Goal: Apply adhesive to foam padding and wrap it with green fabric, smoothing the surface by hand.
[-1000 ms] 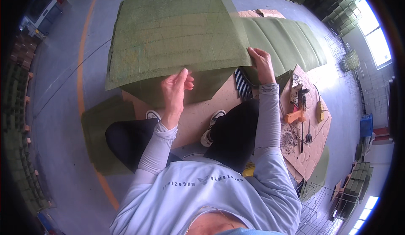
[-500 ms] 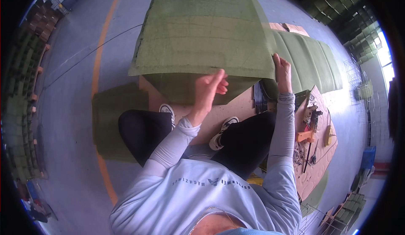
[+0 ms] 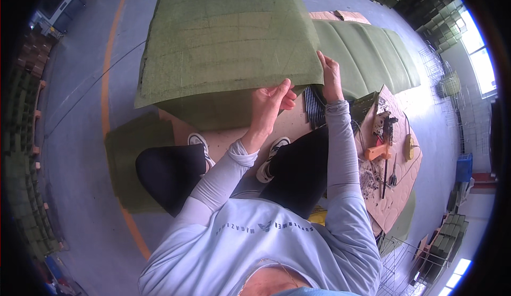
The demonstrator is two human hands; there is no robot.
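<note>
A large, thin green mesh sheet (image 3: 229, 40) spreads in front of me, its near edge lifted over more green sheeting (image 3: 207, 110). At its near right corner my right hand (image 3: 331, 78) pinches the edge between thumb and fingers. My left hand (image 3: 269, 104) is at the near edge, a little left of that corner. Its thumb lies over the edge and the other fingers curl below, closed on the sheet. Part of the sheet's edge is hidden behind the left hand.
Ridged green sheeting (image 3: 367, 56) lies at the right. A cardboard piece (image 3: 396, 189) bears an orange-handled tool (image 3: 377, 151) and a yellow-handled tool (image 3: 409, 147). Black strips (image 3: 314, 107) lie beside my right knee. Another green sheet (image 3: 133, 136) is at the left. Stacks line both sides.
My left hand has come right to the sheet's near edge, close to the right hand, and its fingers have closed there. The right hand keeps its hold; the whole view has shifted.
</note>
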